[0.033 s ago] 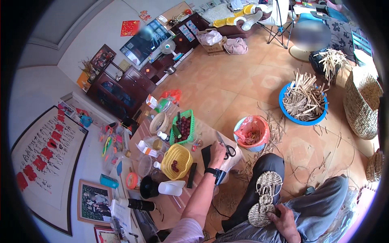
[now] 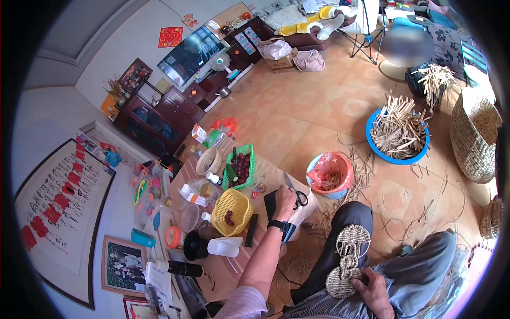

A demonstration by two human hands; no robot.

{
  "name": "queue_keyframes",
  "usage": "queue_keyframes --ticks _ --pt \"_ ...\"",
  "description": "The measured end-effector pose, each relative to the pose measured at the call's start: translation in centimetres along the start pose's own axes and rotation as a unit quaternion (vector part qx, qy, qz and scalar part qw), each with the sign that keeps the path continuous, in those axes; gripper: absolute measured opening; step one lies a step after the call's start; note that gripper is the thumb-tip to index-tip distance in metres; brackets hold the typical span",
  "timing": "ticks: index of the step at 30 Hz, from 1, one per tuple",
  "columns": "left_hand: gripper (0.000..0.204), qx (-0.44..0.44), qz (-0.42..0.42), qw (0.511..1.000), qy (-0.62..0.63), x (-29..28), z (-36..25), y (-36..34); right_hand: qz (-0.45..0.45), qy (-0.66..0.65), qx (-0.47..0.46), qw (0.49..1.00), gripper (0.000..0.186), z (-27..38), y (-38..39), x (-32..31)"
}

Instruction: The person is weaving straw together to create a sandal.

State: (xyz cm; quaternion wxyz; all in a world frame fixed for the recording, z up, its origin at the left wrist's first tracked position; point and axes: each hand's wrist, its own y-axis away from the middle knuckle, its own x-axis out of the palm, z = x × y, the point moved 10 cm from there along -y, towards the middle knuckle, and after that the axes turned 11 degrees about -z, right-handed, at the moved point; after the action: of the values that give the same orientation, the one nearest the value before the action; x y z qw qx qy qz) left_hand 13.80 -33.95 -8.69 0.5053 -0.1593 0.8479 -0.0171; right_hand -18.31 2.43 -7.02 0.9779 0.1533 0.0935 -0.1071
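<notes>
My left hand (image 2: 286, 201), with a dark watch on its wrist, reaches onto the table (image 2: 259, 260), fingers closed on black-handled scissors (image 2: 300, 199). A black flat object (image 2: 270, 204) lies just left of it, partly hidden by my hand. My right hand (image 2: 372, 291), low in the view, grips the lower round end of a woven straw piece (image 2: 350, 239) resting on my dark-trousered leg. This piece has two rounded ends joined by a narrower middle.
The table holds a green basket (image 2: 236, 165) of fruit, a yellow basket (image 2: 230, 211) and cups. Right are a lined bin (image 2: 342, 173), a blue basin (image 2: 396, 155) of straw, a tall woven basket (image 2: 470, 149) and straw scraps. A television (image 2: 188, 58) and cabinets line the far wall.
</notes>
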Motion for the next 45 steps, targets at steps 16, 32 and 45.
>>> queue_keyframes --ticks 16,32,45 --pt "0.020 0.205 -0.087 0.942 -0.250 -4.1 -7.8 3.6 -0.079 -0.213 0.047 0.973 0.011 1.9 0.3 -6.4" --pt "0.060 -0.057 0.609 0.668 0.425 -5.8 -19.2 27.5 -0.220 0.317 -0.523 0.760 0.040 15.6 4.4 -8.0" --pt "0.048 -0.110 0.491 0.691 0.519 -4.5 -18.4 29.5 -0.266 0.101 -0.260 0.923 0.026 8.2 1.0 -10.7"
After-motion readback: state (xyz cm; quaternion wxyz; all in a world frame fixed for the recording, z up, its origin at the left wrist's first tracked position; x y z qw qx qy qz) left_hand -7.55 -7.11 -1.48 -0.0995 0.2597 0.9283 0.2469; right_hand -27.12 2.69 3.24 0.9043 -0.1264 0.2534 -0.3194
